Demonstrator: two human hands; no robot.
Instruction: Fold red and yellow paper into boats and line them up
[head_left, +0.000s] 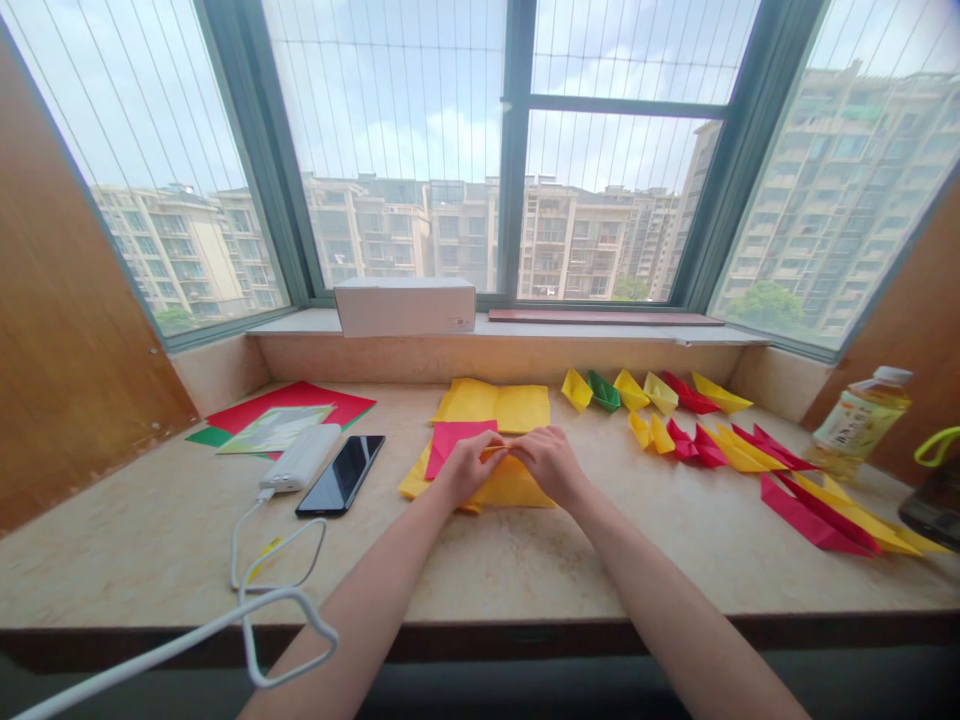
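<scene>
My left hand point(470, 466) and my right hand point(550, 461) meet over the middle of the counter. Between their pinched fingertips is a small piece of folded orange-yellow paper point(496, 449), mostly hidden by the fingers. Beneath both hands lie yellow paper sheets point(517, 488), and a red paper sheet point(454, 440) rests on them beside my left hand. Just beyond the hands a creased yellow sheet point(491, 402) lies spread out. Folded paper boats in yellow, green and red stand in rows to the right, among them a green boat point(604, 391) and a red boat point(817, 515).
At left are a black phone point(342, 476), a white power bank point(302, 459) with a white cable point(289, 595), and red and green paper point(330, 398). A drink bottle point(861, 425) stands at right. A white box point(406, 306) sits on the window ledge.
</scene>
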